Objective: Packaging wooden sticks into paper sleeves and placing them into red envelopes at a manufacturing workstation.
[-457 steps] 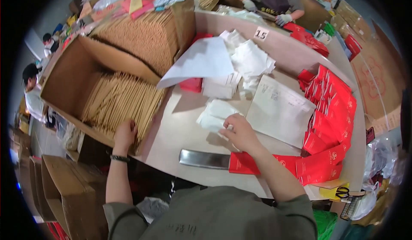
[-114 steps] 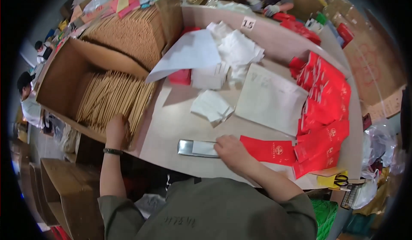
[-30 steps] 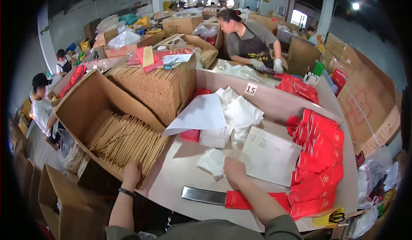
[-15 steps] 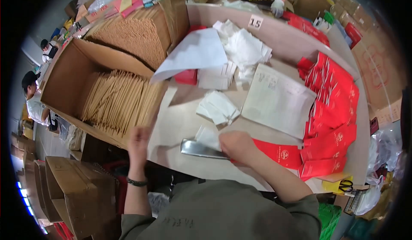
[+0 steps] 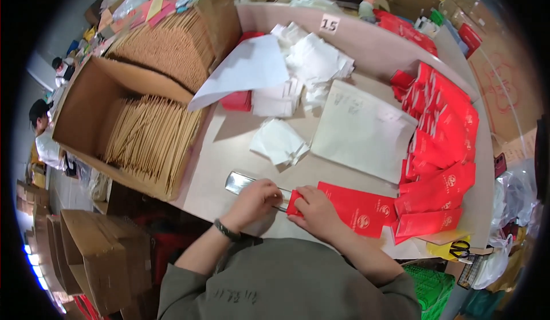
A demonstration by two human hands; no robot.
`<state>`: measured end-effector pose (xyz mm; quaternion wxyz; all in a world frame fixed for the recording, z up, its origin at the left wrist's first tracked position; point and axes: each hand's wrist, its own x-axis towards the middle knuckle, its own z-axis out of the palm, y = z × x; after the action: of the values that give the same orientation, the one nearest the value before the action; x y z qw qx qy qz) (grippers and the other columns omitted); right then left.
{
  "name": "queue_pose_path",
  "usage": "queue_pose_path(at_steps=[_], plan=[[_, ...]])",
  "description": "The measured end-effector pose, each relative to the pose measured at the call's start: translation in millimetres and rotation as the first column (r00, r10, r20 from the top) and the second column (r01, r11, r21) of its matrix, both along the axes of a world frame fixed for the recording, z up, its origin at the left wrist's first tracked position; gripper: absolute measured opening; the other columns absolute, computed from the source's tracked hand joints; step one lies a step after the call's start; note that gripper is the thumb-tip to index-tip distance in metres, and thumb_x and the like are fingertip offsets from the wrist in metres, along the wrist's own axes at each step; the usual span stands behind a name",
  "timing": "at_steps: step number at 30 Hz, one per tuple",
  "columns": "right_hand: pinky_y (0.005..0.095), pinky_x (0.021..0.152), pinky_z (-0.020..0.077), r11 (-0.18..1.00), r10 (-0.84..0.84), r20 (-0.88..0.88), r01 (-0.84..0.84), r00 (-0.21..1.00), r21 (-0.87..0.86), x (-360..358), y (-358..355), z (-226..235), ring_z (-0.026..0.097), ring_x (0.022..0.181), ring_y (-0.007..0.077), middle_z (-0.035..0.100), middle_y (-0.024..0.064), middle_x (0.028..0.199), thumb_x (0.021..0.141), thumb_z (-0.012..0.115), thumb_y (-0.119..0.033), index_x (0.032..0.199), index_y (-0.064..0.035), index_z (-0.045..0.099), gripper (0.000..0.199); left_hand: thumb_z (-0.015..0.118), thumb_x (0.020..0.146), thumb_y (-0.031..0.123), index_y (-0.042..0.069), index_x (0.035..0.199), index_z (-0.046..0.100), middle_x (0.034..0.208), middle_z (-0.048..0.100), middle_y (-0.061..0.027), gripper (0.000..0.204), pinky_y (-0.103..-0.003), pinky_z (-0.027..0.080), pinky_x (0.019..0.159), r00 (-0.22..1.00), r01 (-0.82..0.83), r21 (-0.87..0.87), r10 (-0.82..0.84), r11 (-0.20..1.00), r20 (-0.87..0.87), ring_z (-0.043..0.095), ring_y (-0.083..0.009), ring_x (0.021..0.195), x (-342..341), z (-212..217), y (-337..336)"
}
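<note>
At the table's left edge an open cardboard box holds a dense layer of thin tan sticks, and a second, fuller box stands behind it. Near the front edge, a flat metal sleeve lies lengthwise. The left hand rests on it with fingers curled down, seemingly pinching something thin against the metal; what exactly sits between the fingertips I cannot tell. Just beside it, the right hand presses on the left end of a red paper envelope, thumb and fingers closed over its mouth where it meets the sleeve. The envelope lies flat along the front edge and looks light, thin and easily creased, probably a little slick; I judge it best held at the open end, with light pressure so the mouth stays wide. Toward the middle lie folded white tissues and a large white sheet. Along the right edge, many more red envelopes are fanned out in overlapping rows, and yellow-handled scissors lie at the front right corner.
</note>
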<state>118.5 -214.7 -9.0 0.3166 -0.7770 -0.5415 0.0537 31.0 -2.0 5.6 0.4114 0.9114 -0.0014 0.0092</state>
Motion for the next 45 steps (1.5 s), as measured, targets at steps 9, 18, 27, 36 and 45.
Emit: queue_pose_path(at_steps=[9, 18, 27, 36, 45], plan=[[0.0451, 0.096, 0.0468, 0.997, -0.062, 0.090, 0.065, 0.994, -0.037, -3, 2, -13, 0.055, 0.114, 0.0389, 0.058, 0.0215, 0.121, 0.077, 0.076, -0.022, 0.103, 0.0000, 0.060, 0.037, 0.066, 0.088, 0.005, -0.001, 0.116, 0.062, 0.113, 0.068, -0.0157, 0.028, -0.034, 0.055, 0.085, 0.969, -0.213, -0.309, 0.160, 0.927, -0.189, 0.068, -0.0233, 0.103, 8, -9, -33], [0.0447, 0.073, 0.0506, 0.980, 0.166, 0.139, -0.148, 0.976, -0.131, 0, 26, 51, 0.061, 0.083, 0.0348, 0.059, 0.0182, 0.091, 0.078, 0.065, -0.016, 0.089, -0.0056, 0.063, 0.015, 0.085, 0.064, 0.026, 0.008, 0.098, 0.060, 0.083, 0.063, -0.0129, 0.046, -0.043, 0.052, 0.067, 0.972, 0.063, 0.570, -0.180, 0.819, 0.151, 0.064, -0.0333, 0.077, -16, -13, 39], [0.0510, 0.102, 0.0414, 0.971, -0.005, 0.243, 0.063, 0.970, -0.231, 88, -107, 48, 0.050, 0.116, 0.0439, 0.053, 0.0241, 0.128, 0.075, 0.081, -0.033, 0.097, -0.0028, 0.065, 0.041, 0.078, 0.076, 0.028, 0.000, 0.108, 0.062, 0.099, 0.063, -0.0126, 0.046, -0.034, 0.049, 0.082, 0.924, 0.009, -0.238, -0.099, 0.971, -0.368, 0.060, -0.0195, 0.090, 4, 20, -2], [0.0438, 0.077, 0.0525, 0.901, -0.378, 0.062, 0.383, 0.924, -0.204, 26, -36, 25, 0.064, 0.089, 0.0332, 0.065, 0.0143, 0.089, 0.088, 0.066, -0.043, 0.084, -0.0047, 0.062, 0.039, 0.078, 0.074, 0.015, 0.003, 0.122, 0.056, 0.111, 0.062, -0.0131, 0.055, -0.036, 0.051, 0.084, 0.903, -0.177, 0.028, 0.174, 0.984, -0.393, 0.063, -0.0271, 0.095, 16, 18, -16], [0.0488, 0.066, 0.0529, 0.792, -0.529, -0.115, 0.441, 0.841, -0.421, 30, -5, 1, 0.067, 0.073, 0.0372, 0.066, 0.0196, 0.073, 0.086, 0.060, -0.027, 0.079, -0.0016, 0.065, 0.026, 0.084, 0.070, 0.029, 0.008, 0.129, 0.053, 0.104, 0.059, -0.0132, 0.070, -0.042, 0.052, 0.078, 0.992, 0.002, 0.286, 0.033, 0.958, -0.119, 0.062, -0.0345, 0.093, -4, 11, -1]])
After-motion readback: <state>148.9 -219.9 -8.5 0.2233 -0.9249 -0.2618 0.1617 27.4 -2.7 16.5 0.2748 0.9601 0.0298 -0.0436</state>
